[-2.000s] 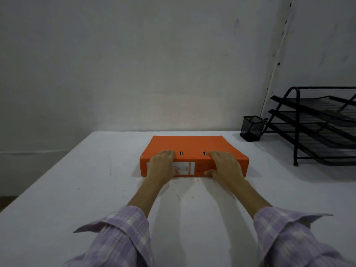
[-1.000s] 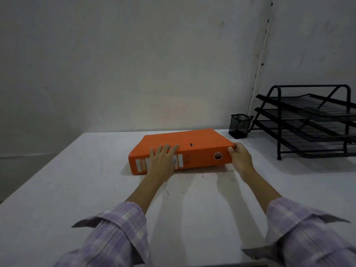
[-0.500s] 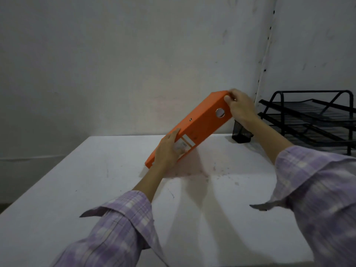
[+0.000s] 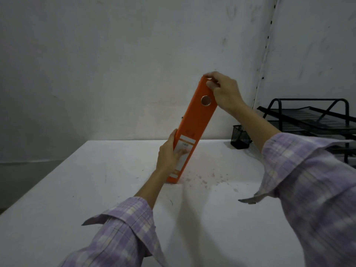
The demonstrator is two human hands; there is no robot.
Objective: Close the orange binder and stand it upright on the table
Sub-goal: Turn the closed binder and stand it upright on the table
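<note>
The binder (image 4: pixel 194 130) stands shut in the middle of the frame, spine toward the camera, its lower end on the bench (image 4: pixel 96 180) and its top leaning to the right. The right hand (image 4: pixel 223 91) pinches the top corner, fingers (image 4: pixel 211 75) curled over the edge and thumb on the spine. The left hand (image 4: pixel 169 155) wraps the lower part at the label, thumb along the left edge.

The step in hand looks like the last tilt to vertical. To do it well, the left hand should hold the foot from sliding while the right brings the top leftward until the bottom edge sits flat. Loosen both grips gradually and check that it does not rock. The pen cup (image 4: pixel 240 139) and tray rack (image 4: pixel 312 116) at right are well apart.
</note>
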